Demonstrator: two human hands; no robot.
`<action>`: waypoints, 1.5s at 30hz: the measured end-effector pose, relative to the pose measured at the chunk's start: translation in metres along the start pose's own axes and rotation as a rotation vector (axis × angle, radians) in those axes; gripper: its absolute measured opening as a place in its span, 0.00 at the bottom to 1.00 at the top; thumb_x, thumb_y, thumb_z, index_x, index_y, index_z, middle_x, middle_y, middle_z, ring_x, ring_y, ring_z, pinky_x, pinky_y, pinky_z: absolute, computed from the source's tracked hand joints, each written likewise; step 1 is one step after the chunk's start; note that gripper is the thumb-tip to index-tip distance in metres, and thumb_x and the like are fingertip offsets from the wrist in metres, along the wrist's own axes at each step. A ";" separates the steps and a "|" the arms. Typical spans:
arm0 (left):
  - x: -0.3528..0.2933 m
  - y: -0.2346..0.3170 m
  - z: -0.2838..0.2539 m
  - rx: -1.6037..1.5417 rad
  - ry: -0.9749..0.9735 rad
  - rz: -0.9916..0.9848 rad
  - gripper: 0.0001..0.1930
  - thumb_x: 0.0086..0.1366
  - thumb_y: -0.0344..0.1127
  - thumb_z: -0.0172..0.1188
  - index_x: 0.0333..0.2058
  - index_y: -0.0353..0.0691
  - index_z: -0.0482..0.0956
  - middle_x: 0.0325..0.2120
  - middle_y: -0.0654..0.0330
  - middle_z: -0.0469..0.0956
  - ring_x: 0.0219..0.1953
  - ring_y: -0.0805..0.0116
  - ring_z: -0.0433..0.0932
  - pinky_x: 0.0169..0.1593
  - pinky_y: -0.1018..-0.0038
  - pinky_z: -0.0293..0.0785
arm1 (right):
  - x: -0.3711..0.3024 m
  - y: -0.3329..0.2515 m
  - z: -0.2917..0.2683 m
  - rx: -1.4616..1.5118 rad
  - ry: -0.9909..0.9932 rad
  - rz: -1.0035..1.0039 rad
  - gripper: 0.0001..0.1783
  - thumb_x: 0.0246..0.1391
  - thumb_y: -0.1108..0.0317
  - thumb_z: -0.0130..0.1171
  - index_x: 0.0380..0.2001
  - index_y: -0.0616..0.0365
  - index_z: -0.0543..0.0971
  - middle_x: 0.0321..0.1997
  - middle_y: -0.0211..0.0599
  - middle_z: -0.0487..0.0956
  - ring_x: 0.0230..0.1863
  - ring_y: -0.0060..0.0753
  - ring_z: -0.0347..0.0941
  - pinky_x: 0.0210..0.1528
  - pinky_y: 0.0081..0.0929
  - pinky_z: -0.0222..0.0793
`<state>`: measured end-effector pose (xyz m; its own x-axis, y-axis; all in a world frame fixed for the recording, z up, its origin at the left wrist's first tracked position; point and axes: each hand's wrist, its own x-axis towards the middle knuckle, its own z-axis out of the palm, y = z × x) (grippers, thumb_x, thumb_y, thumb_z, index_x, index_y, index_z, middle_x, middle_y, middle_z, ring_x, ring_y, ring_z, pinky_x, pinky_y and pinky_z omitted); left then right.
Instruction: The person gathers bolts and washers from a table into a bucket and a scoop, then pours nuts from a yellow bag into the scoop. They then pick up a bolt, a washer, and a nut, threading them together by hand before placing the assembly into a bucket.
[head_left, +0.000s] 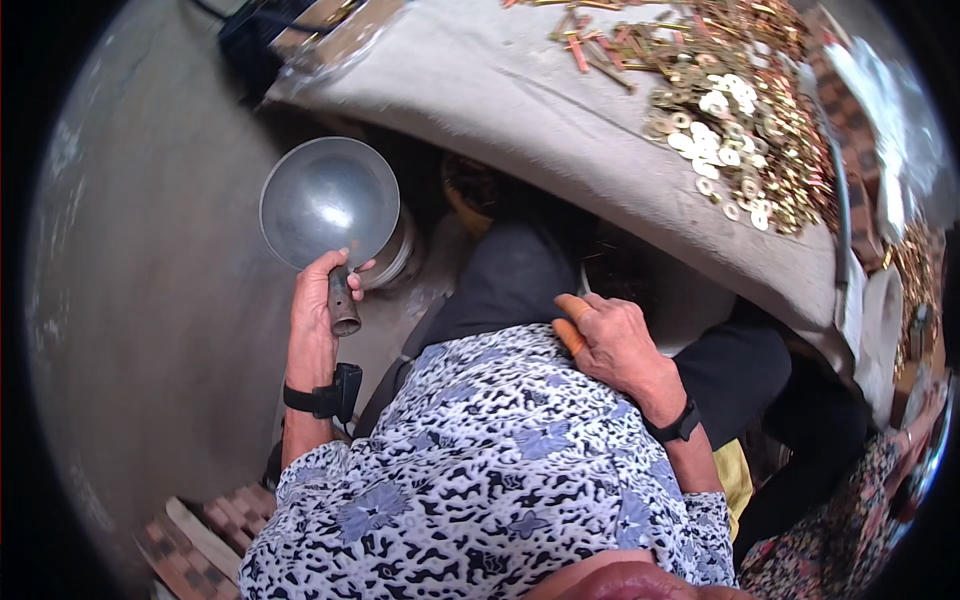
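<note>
My left hand (335, 283) is closed around the short hollow handle (343, 308) of a round, shallow metal pan (325, 195). The pan's grey inside faces up, and it is held out to my left, partly over a pale bucket (398, 250). Over my lap, my right hand (618, 340) has orange finger covers (571, 337) on two digits, which point left and stand a little apart. I see nothing held between them. A thin pale strip shows just beyond that hand; what it is, I cannot tell.
A cloth-covered table (560, 130) crosses in front of me, with heaped brass-coloured washers (700, 140) and bolts (600, 50) at its right. Another container (465, 190) stands in shadow beneath. A patterned sleeve (825, 510) of another person appears at lower right. Bricks (235, 515) lie at lower left.
</note>
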<state>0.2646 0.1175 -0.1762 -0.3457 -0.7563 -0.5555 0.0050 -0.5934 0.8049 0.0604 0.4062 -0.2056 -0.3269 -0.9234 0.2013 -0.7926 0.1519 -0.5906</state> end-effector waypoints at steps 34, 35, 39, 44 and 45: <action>-0.027 0.026 0.124 0.950 -0.507 0.462 0.20 0.60 0.38 0.57 0.46 0.28 0.72 0.31 0.56 0.77 0.22 0.74 0.75 0.26 0.80 0.72 | -0.078 0.063 -0.149 -0.690 0.936 0.319 0.19 0.41 0.70 0.62 0.40 0.61 0.76 0.36 0.44 0.76 0.41 0.47 0.71 0.42 0.37 0.65; -0.043 0.031 0.147 0.990 -0.592 0.516 0.21 0.60 0.38 0.58 0.47 0.27 0.71 0.30 0.56 0.77 0.23 0.75 0.74 0.27 0.79 0.71 | -0.086 0.073 -0.161 -0.763 0.930 0.404 0.21 0.42 0.68 0.62 0.43 0.61 0.74 0.37 0.44 0.76 0.42 0.47 0.71 0.43 0.39 0.64; -0.103 0.034 0.239 1.013 -0.919 0.549 0.20 0.62 0.38 0.56 0.47 0.28 0.72 0.32 0.57 0.76 0.27 0.76 0.74 0.31 0.80 0.73 | -0.119 0.136 -0.193 -0.944 0.909 0.696 0.26 0.46 0.60 0.60 0.47 0.61 0.71 0.37 0.44 0.76 0.44 0.47 0.70 0.45 0.42 0.64; -0.139 0.012 0.320 1.093 -1.280 0.683 0.19 0.63 0.39 0.55 0.45 0.29 0.73 0.33 0.59 0.76 0.28 0.76 0.75 0.33 0.80 0.73 | -0.108 0.164 -0.218 -0.705 0.672 1.013 0.22 0.47 0.55 0.60 0.40 0.61 0.72 0.39 0.48 0.77 0.44 0.49 0.72 0.43 0.45 0.66; -0.132 0.000 0.337 1.101 -1.348 0.695 0.19 0.63 0.40 0.55 0.44 0.28 0.73 0.32 0.60 0.75 0.29 0.76 0.75 0.33 0.80 0.73 | -0.106 0.171 -0.223 -0.627 0.655 1.031 0.21 0.47 0.55 0.59 0.37 0.61 0.73 0.36 0.50 0.78 0.41 0.51 0.73 0.42 0.46 0.66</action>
<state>-0.0061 0.3103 -0.0322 -0.9621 0.2700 -0.0376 0.1128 0.5201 0.8466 -0.1553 0.6085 -0.1541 -0.9464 0.0115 0.3228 -0.0846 0.9556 -0.2823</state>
